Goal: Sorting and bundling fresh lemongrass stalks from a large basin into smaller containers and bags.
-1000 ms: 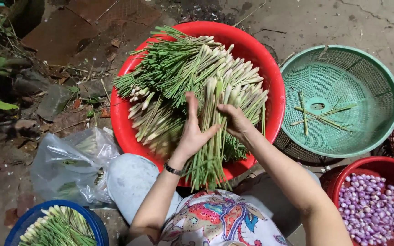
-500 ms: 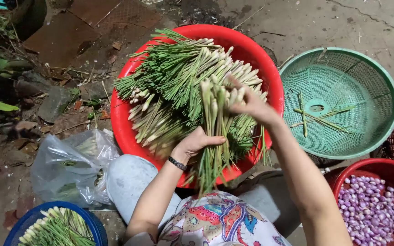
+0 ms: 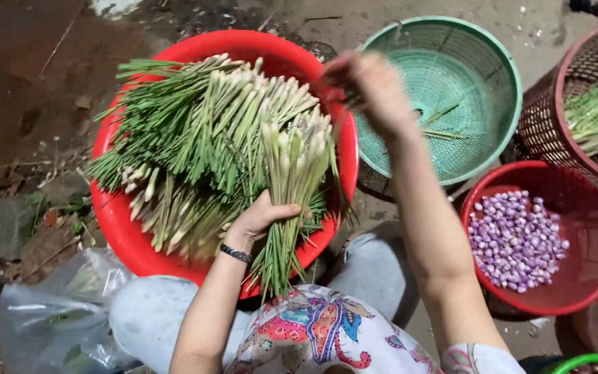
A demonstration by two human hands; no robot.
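Stalks (image 3: 292,187) in a bundle are being gripped by the left hand (image 3: 261,218) over the red basin (image 3: 115,215). Right hand (image 3: 372,86), blurred, grip unclear, is hovering beside the green basket (image 3: 500,76). Plastic bag (image 3: 57,312) is lying below-left of the left hand.

You are looking down at rough, grey concrete ground (image 3: 299,21), damp and speckled with pale bits. To your left lies dark brown packed earth (image 3: 29,90) with scattered dry leaves.
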